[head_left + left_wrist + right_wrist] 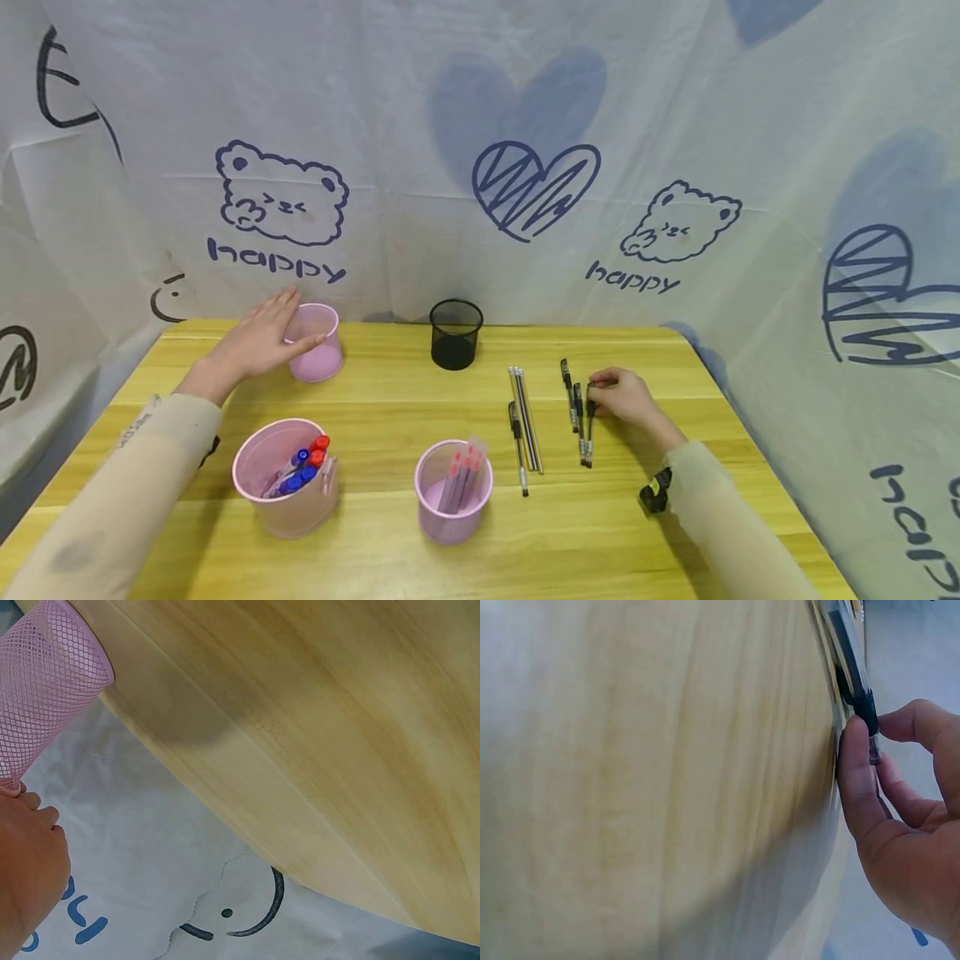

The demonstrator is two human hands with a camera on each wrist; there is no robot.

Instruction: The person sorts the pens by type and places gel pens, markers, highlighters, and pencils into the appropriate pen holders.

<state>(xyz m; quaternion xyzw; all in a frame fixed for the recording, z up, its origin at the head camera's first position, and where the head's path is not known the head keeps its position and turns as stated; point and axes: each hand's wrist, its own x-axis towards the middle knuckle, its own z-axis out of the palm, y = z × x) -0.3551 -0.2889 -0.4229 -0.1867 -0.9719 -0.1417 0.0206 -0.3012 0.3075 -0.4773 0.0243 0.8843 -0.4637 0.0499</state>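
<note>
At the back left, my left hand [257, 340] rests at the rim of a pink mesh pen cup [318, 365]. Its fingers stretch along the far side of the rim and its thumb lies across the near side. The left wrist view has the same cup [46, 694], with fingertips right at its rim. On the right, my right hand [624, 395] pinches the upper end of a black-capped gel pen [589, 429] between thumb and fingers. The right wrist view shows that pen's clear barrel [847, 645]. Two similar gel pens [579, 421] lie just left of it.
A black mesh cup [453, 352] stands at the back. Nearer are a large pink cup [296, 515] with red- and blue-capped markers and a smaller pink cup [452, 527] with pink-marked pens. Several silver pencils [527, 421] and another gel pen [518, 446] lie mid-table. A printed cloth [405, 125] hangs behind.
</note>
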